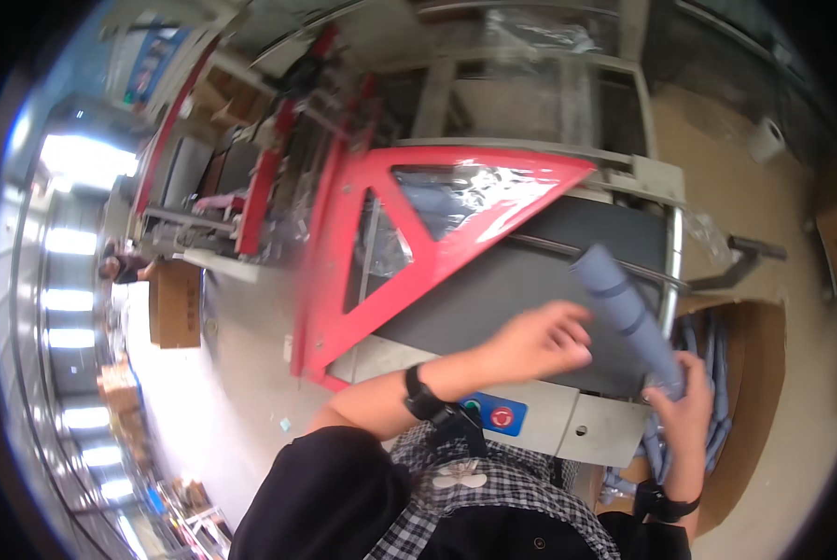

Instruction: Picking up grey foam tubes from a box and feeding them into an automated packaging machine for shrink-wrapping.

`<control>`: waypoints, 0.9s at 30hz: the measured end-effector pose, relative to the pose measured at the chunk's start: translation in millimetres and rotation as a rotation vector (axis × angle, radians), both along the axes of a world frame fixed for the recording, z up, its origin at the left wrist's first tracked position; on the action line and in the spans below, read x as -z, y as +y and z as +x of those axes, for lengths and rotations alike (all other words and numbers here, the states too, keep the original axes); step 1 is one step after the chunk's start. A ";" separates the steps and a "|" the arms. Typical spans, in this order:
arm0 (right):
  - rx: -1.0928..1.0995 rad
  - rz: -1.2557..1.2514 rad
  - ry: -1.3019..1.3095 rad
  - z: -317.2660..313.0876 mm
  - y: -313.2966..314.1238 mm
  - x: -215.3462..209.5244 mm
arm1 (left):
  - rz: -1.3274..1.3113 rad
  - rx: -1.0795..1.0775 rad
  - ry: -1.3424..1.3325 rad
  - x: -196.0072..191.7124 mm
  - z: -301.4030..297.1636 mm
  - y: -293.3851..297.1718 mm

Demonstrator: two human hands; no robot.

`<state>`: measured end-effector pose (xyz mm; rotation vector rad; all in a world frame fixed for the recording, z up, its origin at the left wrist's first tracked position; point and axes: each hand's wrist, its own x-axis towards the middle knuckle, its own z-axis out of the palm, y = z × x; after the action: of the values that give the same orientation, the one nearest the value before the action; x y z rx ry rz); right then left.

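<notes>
My right hand [684, 399] grips the lower end of a grey-blue rolled mat [627, 313] with dark bands around it. The roll leans up and to the left above a dark conveyor belt [474, 289]. Left of the roll, my left hand [542, 342] hovers over the belt's near side, empty, its fingers loosely bent and apart. It does not touch the roll. A red metal frame [423, 266] with triangular openings stands over the belt's left part. Clear plastic film [493, 191] shows through it.
An open cardboard box [759, 401] with several similar rolls [715, 392] stands to the right. A red button on a blue panel [501, 417] is on the machine's near edge. A metal bar [740, 266] juts out at right. Far left, a person [125, 268] is near a carton [174, 303].
</notes>
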<state>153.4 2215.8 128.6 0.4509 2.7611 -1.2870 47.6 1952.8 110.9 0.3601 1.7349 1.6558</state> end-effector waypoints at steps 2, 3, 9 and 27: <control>0.027 0.156 0.073 -23.3 7.4 -8.4 | -0.261 -0.339 0.366 -9.6 -26.2 -69.0; -0.001 0.227 0.091 -33.4 15.0 -6.3 | -0.524 -0.532 0.594 -17.5 -36.3 -107.5; -0.172 0.545 0.199 -91.9 44.2 26.4 | -1.395 -0.999 0.609 17.9 -61.9 -337.5; -0.354 0.465 0.198 -200.9 -20.4 57.1 | -0.084 -0.965 -0.706 102.4 -92.6 -443.5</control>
<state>-47.5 2195.4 71.5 -0.1591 3.1091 -0.6408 -45.0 1509.3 8.6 -1.1453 1.4469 1.9482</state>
